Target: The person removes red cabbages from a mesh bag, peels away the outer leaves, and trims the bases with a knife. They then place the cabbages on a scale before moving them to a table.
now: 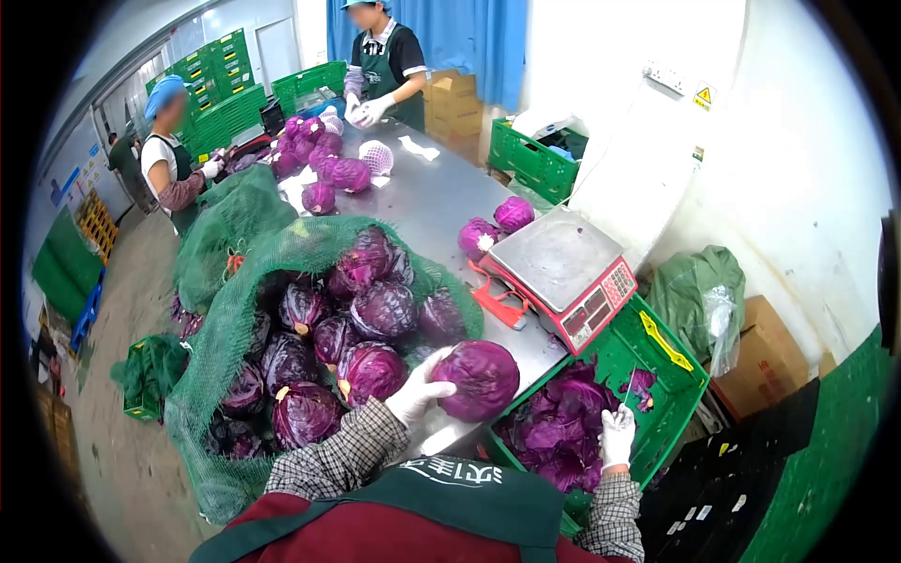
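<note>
My left hand (419, 387), in a white glove, grips a red cabbage (478, 381) from its left side, above the table's near edge. Closed fingers of my gloved right hand (617, 437) hold a thin, blade-like tool (629, 387), seen almost edge-on. Below that hand, loose purple leaves (563, 427) fill much of a green crate (671, 389). Left of the held cabbage, an opened green mesh sack (211, 394) spills several whole red cabbages (383, 311) onto the table.
A red-framed scale (558, 258) stands on the metal table (436, 202), beside two trimmed cabbages (497, 227) and an orange-red object (499, 302). Two co-workers (389, 66) handle produce at the far end, near more cabbages (319, 155). Cardboard boxes (765, 352) sit by the right wall.
</note>
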Tool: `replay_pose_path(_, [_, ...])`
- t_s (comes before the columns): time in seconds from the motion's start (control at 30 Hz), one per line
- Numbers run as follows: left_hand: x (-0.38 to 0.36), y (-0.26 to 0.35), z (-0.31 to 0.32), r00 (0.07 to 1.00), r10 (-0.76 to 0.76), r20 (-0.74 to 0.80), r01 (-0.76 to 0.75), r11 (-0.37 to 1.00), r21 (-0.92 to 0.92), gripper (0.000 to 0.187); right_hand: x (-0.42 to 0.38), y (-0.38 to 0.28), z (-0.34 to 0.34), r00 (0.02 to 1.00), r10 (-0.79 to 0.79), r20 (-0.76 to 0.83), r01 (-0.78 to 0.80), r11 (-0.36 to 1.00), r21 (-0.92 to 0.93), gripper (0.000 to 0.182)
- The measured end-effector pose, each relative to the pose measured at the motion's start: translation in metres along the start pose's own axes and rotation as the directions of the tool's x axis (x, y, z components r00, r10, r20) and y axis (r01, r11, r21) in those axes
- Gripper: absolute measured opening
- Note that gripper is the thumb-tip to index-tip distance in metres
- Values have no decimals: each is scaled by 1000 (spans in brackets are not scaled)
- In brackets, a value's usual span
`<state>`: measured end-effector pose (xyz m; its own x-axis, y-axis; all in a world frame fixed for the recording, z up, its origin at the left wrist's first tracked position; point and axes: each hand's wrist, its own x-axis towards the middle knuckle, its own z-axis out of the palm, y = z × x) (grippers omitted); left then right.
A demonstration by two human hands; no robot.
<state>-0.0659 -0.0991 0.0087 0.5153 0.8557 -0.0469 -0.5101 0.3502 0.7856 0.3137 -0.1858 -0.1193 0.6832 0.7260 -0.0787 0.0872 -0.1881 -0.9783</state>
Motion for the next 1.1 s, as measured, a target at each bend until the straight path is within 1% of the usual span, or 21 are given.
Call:
replay_pose_path(0.03, [12,-12,-22,995,100,-24,-88,952,294,85,-9,0,-3,1000,-3,-10,3,1000,-2,40])
replay_pose_path(0.07, [14,-16,-24,986,161,-50,-112,849,517,90,-18,-3,-1,999,-22,34,23,999,-25,47])
replay_pose_path(0.1, [12,-13,-13,987,132,-97,-50,805,591,98,-35,-31,6,987,82,136,-73,995,-71,44])
replay_pose_path(0.17, [20,-37,-29,964,261,-54,-91,512,854,105,-56,-43,24,952,-23,306,-2,997,82,40])
replay_pose_path(0.2, [21,-46,-31,961,270,-62,-46,375,926,110,-53,-23,33,891,-239,386,271,962,-31,38])
replay_pose_path(0.23, [21,-52,-30,962,268,-54,-24,281,959,108,-55,-25,42,661,-564,495,721,660,-210,36])
replay_pose_path(0.27, [20,-55,-27,958,285,-37,-29,224,974,107,-56,-28,51,318,-793,520,927,145,-345,33])
replay_pose_path(0.3, [19,-57,-23,953,301,-17,-36,168,985,107,-68,-41,57,398,-699,594,913,239,-331,38])
replay_pose_path(0.33, [19,-57,-17,959,285,0,-33,110,993,108,-76,-52,66,519,-623,586,848,463,-259,40])
replay_pose_path(0.4, [21,-49,-4,965,261,27,-26,-7,1000,109,-72,-60,80,516,-628,583,848,471,-244,39])
replay_pose_path(0.43, [22,-46,3,972,233,14,-7,-32,999,110,-73,-69,83,490,-638,595,862,458,-218,35])
replay_pose_path(0.5, [24,-39,16,983,185,-16,32,-81,996,112,-80,-86,95,551,-594,586,822,507,-260,39])
replay_pose_path(0.53, [25,-38,20,985,174,-20,39,-107,993,114,-81,-92,100,572,-549,609,802,530,-275,41])
replay_pose_path(0.57, [25,-37,24,988,150,-29,47,-118,992,117,-82,-96,105,592,-503,630,781,552,-292,43])
replay_pose_path(0.7, [18,-39,28,988,155,-16,33,-106,994,120,-91,-116,115,670,-351,655,690,621,-373,50])
replay_pose_path(0.83, [20,-43,27,985,169,-19,37,-107,994,117,-91,-122,119,687,-295,664,682,577,-449,61])
replay_pose_path(0.93, [23,-46,24,979,203,12,12,-118,993,116,-90,-114,126,680,-368,634,716,519,-467,57])
replay_pose_path(1.0, [26,-54,18,967,247,53,-17,-145,989,117,-86,-111,133,674,-381,633,731,465,-499,51])
replay_pose_path(1.03, [27,-56,15,967,247,57,-22,-141,990,117,-85,-112,136,672,-383,634,736,438,-516,48])
replay_pose_path(1.07, [28,-58,14,966,255,52,-18,-134,991,117,-87,-124,139,697,-404,592,715,442,-541,38])
replay_pose_path(1.1, [30,-59,13,964,262,47,-14,-127,992,117,-83,-129,139,719,-351,600,687,490,-536,34])
